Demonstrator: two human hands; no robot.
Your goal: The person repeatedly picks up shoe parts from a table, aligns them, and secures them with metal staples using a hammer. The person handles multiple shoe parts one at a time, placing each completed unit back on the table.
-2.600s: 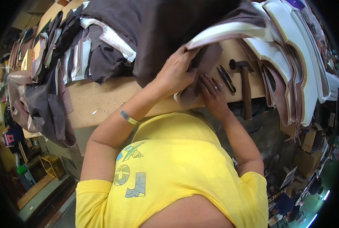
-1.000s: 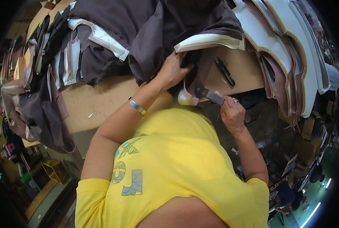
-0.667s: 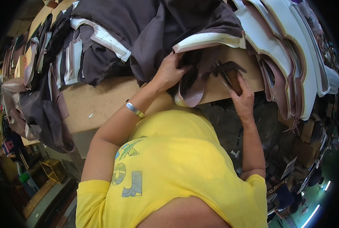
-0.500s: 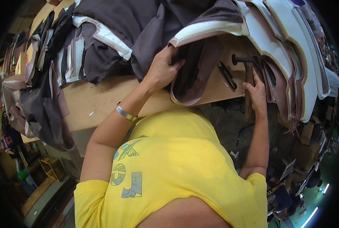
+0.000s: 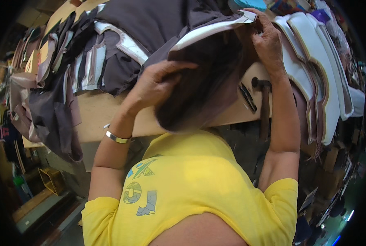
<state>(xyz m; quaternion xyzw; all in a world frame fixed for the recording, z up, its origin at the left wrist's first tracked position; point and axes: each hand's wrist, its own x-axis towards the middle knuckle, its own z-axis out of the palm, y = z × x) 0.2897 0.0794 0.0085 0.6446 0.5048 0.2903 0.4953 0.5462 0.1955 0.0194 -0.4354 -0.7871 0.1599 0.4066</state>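
A dark brown piece of sheet material (image 5: 205, 84) with a white band (image 5: 209, 33) along its upper edge hangs in front of me, its lower part smeared by motion. My right hand (image 5: 269, 45) pinches the piece's far right corner, where the band ends. Over the piece's left side is my left hand (image 5: 156, 82), index finger stretched out and thumb apart; it grips nothing that I can see. A hammer (image 5: 265, 106) with a dark head lies at the table edge, below my right wrist. Beside it lies a slim black tool (image 5: 247, 97).
Stacked white pieces with brown edges (image 5: 328, 74) overhang the table at right. More dark pieces with white strips (image 5: 93, 61) cover the table's left and back. The tan tabletop (image 5: 109, 110) shows near me. A yellow crate (image 5: 51, 180) stands low at left.
My right hand has let go of the hammer and risen to the piece's right corner. My left hand has released the edge and shifted left and down. The piece's loose part has swung nearer me.
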